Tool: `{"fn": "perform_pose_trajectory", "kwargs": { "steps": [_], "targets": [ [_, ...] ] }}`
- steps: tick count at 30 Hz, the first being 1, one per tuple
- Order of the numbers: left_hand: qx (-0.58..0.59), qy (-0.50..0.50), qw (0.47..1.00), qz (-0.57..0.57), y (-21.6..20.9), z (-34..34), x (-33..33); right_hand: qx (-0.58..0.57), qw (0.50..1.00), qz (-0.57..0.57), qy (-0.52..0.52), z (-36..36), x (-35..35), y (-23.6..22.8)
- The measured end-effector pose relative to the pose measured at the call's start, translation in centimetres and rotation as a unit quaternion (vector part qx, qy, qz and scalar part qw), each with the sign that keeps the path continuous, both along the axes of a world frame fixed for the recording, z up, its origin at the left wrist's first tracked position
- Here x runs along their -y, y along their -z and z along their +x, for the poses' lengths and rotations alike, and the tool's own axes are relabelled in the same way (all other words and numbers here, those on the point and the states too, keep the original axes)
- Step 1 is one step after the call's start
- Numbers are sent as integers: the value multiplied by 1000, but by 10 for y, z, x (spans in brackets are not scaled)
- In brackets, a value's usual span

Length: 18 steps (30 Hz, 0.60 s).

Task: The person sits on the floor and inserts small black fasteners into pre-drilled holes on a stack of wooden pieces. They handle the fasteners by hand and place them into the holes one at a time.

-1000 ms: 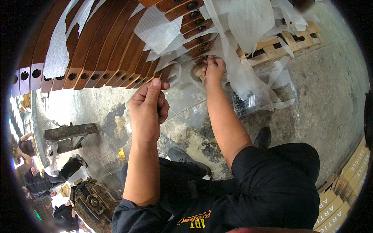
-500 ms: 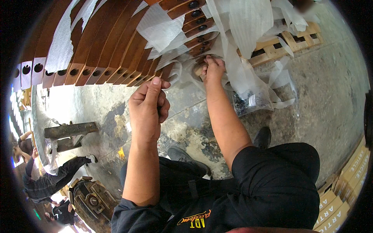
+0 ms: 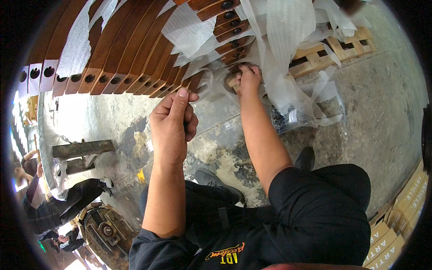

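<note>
At the far left, another person [image 3: 58,202] in dark clothes bends over the concrete floor [image 3: 382,117], near a dark metal block [image 3: 83,148] lying on it. Below that person a round dark machine part [image 3: 105,231] sits at the lower edge.

Across the top left, a row of brown curved wooden slats [image 3: 121,58] fans out, each with a round hole at its near end; sheets of white foam wrap [image 3: 78,49] cling to some of them.

The left hand [image 3: 173,123] is raised in the middle of the view, just near the slat ends, its fingers curled in and the thumb pressed against the forefinger in a pinch. Whatever it pinches is too small to make out, so I cannot tell if it holds anything.

To its right, the right hand [image 3: 246,78] reaches farther out, clenched around a small round tan piece [image 3: 232,80] that sits right at the end of the slats, tucked among loose clear plastic [image 3: 288,49]. More slats with dark holes [image 3: 225,18] stack just beyond it.

Right of that hand, a clear plastic bag [image 3: 288,119] holding small dark parts lies on the floor. A wooden pallet [image 3: 333,51] stands at the far right under the plastic, and yellow cartons [image 3: 400,225] line the near right edge.
</note>
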<state>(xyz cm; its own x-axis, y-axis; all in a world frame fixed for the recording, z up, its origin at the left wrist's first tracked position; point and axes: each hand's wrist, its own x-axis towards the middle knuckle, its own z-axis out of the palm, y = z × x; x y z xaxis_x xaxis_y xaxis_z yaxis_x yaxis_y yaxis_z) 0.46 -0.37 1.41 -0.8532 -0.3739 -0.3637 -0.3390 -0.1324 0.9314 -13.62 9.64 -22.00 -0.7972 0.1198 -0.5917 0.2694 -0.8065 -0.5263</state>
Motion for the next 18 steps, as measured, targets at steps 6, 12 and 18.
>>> {"fn": "perform_pose_trajectory", "kwargs": {
  "steps": [6, 12, 18],
  "targets": [
    [3, -7, 1000, -4, -1, 4, 5, 29, 999, -42, -1, 5, 6, -3],
    [-2, -2, 1000, 3, -1, 3, 3, 14, 998, -55, -6, 4, 3, -5],
    [-1, 1, 1000, 2, -1, 3, 3, 1, 1000, -25, -11, 7, 9, -6]
  ]
}}
